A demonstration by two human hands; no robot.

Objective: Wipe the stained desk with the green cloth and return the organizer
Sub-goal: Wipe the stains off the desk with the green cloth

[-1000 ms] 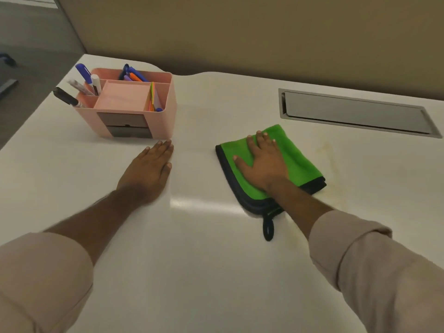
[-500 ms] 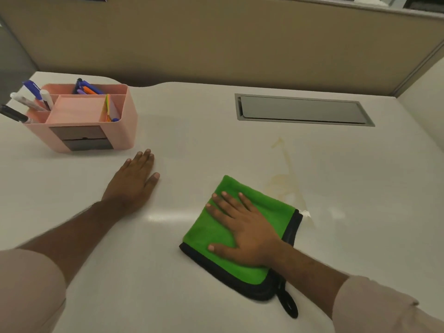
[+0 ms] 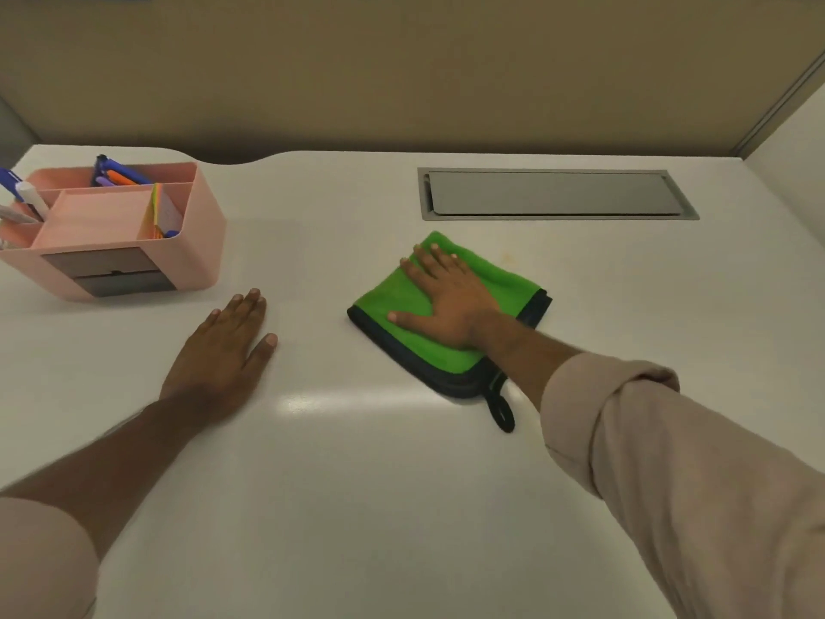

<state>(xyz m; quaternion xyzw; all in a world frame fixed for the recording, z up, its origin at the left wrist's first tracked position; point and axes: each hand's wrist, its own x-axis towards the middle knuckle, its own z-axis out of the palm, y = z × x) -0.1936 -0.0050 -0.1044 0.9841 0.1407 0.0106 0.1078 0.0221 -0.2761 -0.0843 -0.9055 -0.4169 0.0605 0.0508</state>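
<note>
A folded green cloth [image 3: 500, 279] with a dark border and a black hanging loop lies on the white desk [image 3: 402, 484], just in front of the cable hatch. My right hand [image 3: 446, 297] presses flat on the cloth, fingers spread. My left hand [image 3: 223, 350] rests flat on the bare desk with nothing in it, a little in front of and to the right of the pink organizer [image 3: 196, 243]. The organizer stands at the far left and holds pens, markers and sticky notes. A faint yellowish stain [image 3: 509, 256] shows just beyond the cloth's far right edge.
A grey metal cable hatch [image 3: 553, 194] is set into the desk at the back right. A tan partition wall [image 3: 402, 73] runs behind the desk. The desk's back edge curves inward behind the organizer.
My right hand has pushed the cloth away from me, up over the stained patch toward the hatch. My left hand has stayed flat on the desk near the organizer.
</note>
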